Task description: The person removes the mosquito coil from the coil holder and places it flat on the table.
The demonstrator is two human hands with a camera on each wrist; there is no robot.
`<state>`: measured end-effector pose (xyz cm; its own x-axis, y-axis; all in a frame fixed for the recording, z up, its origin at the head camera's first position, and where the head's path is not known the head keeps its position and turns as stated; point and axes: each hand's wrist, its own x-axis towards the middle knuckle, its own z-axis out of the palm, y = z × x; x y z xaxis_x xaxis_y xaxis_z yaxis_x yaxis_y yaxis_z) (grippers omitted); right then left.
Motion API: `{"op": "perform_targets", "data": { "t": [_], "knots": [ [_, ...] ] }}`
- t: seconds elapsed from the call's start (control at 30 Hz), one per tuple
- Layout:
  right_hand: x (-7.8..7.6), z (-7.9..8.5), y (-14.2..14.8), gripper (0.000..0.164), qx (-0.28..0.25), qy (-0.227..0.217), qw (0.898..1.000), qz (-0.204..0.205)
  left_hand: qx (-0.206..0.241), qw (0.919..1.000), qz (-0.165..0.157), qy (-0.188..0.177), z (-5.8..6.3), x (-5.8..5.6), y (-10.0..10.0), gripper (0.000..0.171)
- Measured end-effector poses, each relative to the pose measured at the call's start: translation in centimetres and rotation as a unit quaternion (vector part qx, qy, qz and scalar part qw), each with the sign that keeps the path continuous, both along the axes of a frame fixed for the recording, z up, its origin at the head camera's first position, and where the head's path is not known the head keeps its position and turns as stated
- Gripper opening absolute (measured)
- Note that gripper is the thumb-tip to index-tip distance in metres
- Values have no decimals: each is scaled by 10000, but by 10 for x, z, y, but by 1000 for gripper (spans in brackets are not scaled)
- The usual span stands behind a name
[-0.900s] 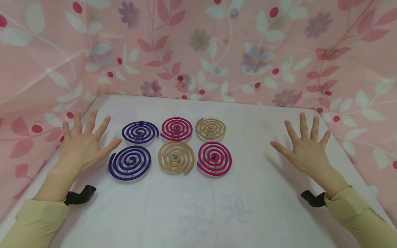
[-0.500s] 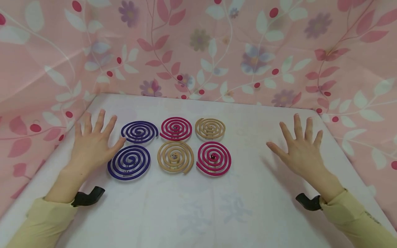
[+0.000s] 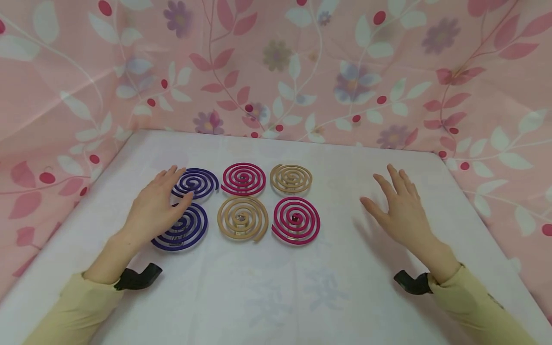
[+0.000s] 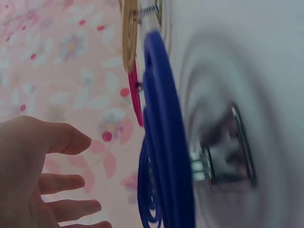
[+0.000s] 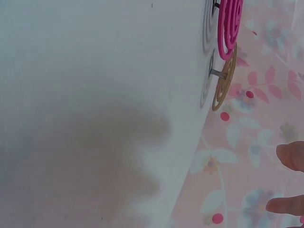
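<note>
Six-ring layout aside, several spiral mosquito coils stand on small metal stands on the white table. My left hand (image 3: 155,206) hovers over the left side of the near dark-blue coil (image 3: 181,222), fingers loosely extended. Its fingertips overlap the far dark-blue coil (image 3: 192,184) in the head view. In the left wrist view, the thumb and fingers are apart from the blue coil (image 4: 164,118), whose metal stand (image 4: 230,156) shows beneath. My right hand (image 3: 401,211) hangs over the right of the table, fingers spread, holding nothing.
In the back row are a pink coil (image 3: 243,178) and a tan coil (image 3: 292,178). Nearer stand another tan coil (image 3: 242,211) and a pink coil (image 3: 295,211). A floral pink curtain (image 3: 319,62) borders the white table (image 3: 353,306).
Both hands have moved inward; the left has come rightward over the blue coils and its fingers have drawn closer together. The right has shifted left. The coils keep their places.
</note>
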<state>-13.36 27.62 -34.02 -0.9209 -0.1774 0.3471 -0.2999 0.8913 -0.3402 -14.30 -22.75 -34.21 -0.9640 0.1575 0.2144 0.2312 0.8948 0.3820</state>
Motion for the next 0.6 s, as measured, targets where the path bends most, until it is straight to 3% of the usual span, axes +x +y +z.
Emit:
{"op": "perform_targets", "data": {
  "t": [0.2,0.37,0.5,0.6],
  "knots": [
    [-2,-7,-14,56,-722,-30,9972,176,629,9977,-255,83,-2,6,25,57],
    [-5,-7,-21,50,-1102,-180,9933,297,1113,9925,-443,-242,-1,10,40,54],
    [-7,-2,-27,48,-1582,-666,9843,423,1639,9818,-739,-612,0,12,50,52],
    [-8,3,-33,49,-1975,-1254,9716,339,2128,9684,-956,-882,-2,12,58,51]
  ]
}}
